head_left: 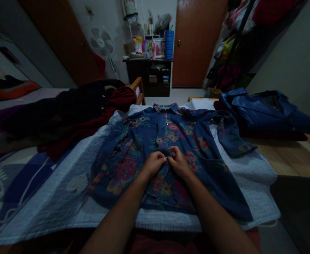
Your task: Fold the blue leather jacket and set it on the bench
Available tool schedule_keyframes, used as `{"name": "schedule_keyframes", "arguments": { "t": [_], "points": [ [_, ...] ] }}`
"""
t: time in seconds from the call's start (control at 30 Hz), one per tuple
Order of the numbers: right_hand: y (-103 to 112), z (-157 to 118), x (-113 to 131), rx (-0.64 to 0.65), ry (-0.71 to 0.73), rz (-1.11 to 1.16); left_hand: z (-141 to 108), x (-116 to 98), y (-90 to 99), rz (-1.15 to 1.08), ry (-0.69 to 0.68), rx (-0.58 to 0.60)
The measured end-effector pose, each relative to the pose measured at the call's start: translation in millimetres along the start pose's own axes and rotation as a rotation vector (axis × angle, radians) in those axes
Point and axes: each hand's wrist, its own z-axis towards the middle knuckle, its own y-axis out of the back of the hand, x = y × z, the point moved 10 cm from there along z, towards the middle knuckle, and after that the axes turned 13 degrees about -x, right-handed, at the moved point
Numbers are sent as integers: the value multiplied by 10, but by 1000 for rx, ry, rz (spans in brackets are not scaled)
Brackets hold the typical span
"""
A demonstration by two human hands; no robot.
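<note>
A blue denim shirt [130, 173] with a colourful flower print lies spread out, front up, its collar at the far end. Beneath it is a pale quilted cloth [252, 176]. My left hand [155, 163] pinches the shirt's front edge near the middle of the button strip. Close beside it, my right hand [178, 161] grips the same front edge, fingers curled and thumb near my left fingertips. A small shiny spot, perhaps a button, shows between the fingertips. Other buttons run up the strip towards the collar. The shirt's right-side sleeve is bent downward.
Dark and red clothes [83, 109] are heaped at the left. Folded blue denim [263, 113] lies on a wooden surface [295, 158] at the right. Further back stand a fan [100, 42], a dark cabinet [148, 77] with items on it, and a wooden door [197, 46].
</note>
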Motion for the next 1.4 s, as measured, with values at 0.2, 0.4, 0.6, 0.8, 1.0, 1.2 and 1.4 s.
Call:
{"name": "schedule_keyframes", "arguments": {
  "t": [0.2, 0.4, 0.6, 0.8, 1.0, 1.2, 1.4],
  "points": [
    [-6, -12, 62, 47, 91, -7, 42, 40, -83, -113, 62, 144],
    [48, -5, 124, -6, 155, -255, 29, 32, -68, 57, 46, 150],
    [11, -54, 307, 200, 196, -466, 73, -588, 151, 575, -379, -5],
    [-150, 188, 364, 582, 229, -595, 354, -1091, 135, 666, -572, -195],
    [-175, 917, 234, 474, 132, -457, 740, -777, 84, 744, -306, -221],
    [-181, 1035, 178, 213, 240, -431, 824, -545, 121, 638, -193, -68],
    [-158, 927, 143, 180, 329, -378, 878, -449, 112, 514, -201, -39]
  ]
}}
